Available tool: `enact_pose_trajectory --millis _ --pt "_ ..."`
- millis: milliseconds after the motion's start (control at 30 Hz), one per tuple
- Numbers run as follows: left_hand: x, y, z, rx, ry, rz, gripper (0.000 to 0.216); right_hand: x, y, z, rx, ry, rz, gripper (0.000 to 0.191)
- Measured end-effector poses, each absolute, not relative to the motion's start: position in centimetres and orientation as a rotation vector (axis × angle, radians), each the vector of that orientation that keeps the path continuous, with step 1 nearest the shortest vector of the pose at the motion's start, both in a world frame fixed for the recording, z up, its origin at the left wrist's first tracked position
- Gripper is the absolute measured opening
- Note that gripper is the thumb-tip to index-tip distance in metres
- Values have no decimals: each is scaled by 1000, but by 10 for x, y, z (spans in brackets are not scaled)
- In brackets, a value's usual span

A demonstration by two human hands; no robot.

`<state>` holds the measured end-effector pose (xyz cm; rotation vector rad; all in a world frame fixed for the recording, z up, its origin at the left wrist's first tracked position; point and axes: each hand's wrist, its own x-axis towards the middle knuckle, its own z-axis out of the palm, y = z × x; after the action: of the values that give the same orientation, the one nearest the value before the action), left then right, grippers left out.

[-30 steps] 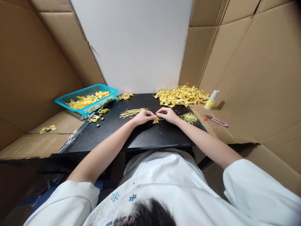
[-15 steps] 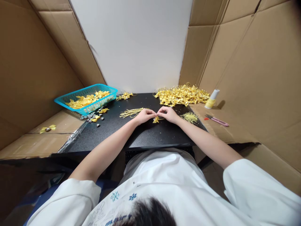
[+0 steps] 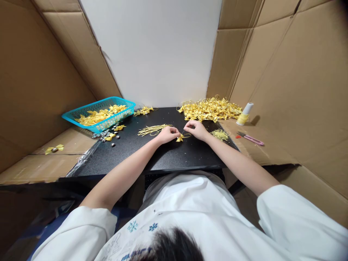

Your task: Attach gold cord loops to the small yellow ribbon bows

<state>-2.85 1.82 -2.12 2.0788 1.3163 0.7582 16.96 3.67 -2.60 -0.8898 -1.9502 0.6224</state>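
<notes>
Over the middle of the black tabletop, my left hand (image 3: 169, 135) is closed in a pinch on a small yellow ribbon bow (image 3: 179, 138). A looped yellow cord sticks out from the bow's right side. My right hand (image 3: 197, 129) is pinched a little above and to the right of the bow. A faint thin strand, which looks like thread, runs between its fingertips and the bow. Beside my left hand lies a bundle of gold cords (image 3: 152, 129). Yellow thread scraps (image 3: 220, 135) lie beside my right wrist.
A blue basket (image 3: 99, 127) of yellow bows stands at the left, with several silver beads (image 3: 104, 136) before it. A heap of yellow bows (image 3: 210, 109) lies at the back right. Right of it are a thread cone (image 3: 244, 114) and pink-handled snips (image 3: 252, 139). Cardboard walls enclose the sides.
My right hand has moved slightly to the right, away from my left, and a gap now shows between the fingertips. My left hand has stayed at the bow.
</notes>
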Motion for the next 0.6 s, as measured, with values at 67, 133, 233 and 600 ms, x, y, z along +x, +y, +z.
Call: enact_pose_trajectory --millis 67,133,233,600 --pt "-29 18 -22 2113 1319 752 18 170 37 -26 -902 -1930 611 10" --pt "-29 18 -22 2137 1320 758 17 170 37 -27 -910 -1913 602 10" --pt "-30 18 -21 2203 1307 861 18 169 38 -29 -917 -1912 599 10" --pt "-29 23 -21 2385 1137 948 24 167 36 -28 -913 -1945 608 9"
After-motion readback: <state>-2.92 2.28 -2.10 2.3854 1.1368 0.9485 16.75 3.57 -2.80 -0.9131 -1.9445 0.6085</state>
